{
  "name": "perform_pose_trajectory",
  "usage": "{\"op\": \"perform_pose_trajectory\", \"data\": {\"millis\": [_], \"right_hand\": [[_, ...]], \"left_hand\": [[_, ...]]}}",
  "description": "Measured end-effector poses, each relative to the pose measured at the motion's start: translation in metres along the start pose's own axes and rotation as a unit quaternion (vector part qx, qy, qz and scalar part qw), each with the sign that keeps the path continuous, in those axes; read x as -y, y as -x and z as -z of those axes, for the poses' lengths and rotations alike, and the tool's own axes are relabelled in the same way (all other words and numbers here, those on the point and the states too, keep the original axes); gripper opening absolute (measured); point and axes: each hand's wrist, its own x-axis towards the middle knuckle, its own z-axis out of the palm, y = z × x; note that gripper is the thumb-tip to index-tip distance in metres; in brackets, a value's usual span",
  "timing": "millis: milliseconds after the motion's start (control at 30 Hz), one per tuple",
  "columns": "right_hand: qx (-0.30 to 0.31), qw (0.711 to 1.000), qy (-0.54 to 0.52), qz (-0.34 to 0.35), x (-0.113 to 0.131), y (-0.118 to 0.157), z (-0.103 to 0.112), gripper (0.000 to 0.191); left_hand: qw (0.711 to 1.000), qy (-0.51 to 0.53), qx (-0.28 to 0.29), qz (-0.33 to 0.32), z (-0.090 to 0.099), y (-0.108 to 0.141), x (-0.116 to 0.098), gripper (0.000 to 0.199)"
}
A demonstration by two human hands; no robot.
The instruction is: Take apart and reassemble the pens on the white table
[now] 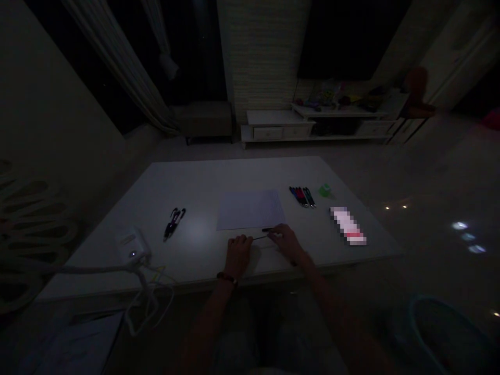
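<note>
In the dim head view, a thin dark rod [260, 238], slim like a pen refill, spans the gap between my hands above the white table [195, 182]. My left hand [239, 253] is closed on one end, with a dark bracelet at the wrist. The fingertips of my right hand [287, 242] pinch the other end. Just beyond those fingers is a short dark pen part [267, 229], close to the near edge of a white sheet of paper [250, 209]. Fine details of the rod are too dark to make out.
Several pens [174, 224] lie to the left, and a row of coloured pens [302, 197] to the right. Near them are a green object [324, 190] and a phone [348, 226]. A white device [135, 247] with cables occupies the left corner. A teal-rimmed basket [414, 312] stands lower right.
</note>
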Motion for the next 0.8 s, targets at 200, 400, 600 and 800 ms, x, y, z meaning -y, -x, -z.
{"op": "perform_pose_trajectory", "data": {"millis": [200,400,600,800], "right_hand": [[0.019,0.999,-0.012,-0.029,0.007,0.005,0.002,0.007],[-0.019,0.996,0.051,-0.064,-0.018,0.007,0.02,0.008],[-0.004,0.996,0.073,-0.044,-0.015,-0.002,0.009,0.01],[-0.026,0.999,0.006,-0.048,0.0,0.012,0.009,0.02]], "left_hand": [[1.0,-0.004,-0.01,-0.007,-0.001,0.0,0.001,0.028],[1.0,0.003,-0.01,0.002,-0.001,0.0,0.0,0.027],[1.0,0.011,-0.003,0.007,0.0,0.0,0.0,0.026],[1.0,0.011,0.002,-0.007,0.0,0.0,-0.001,0.026]]}}
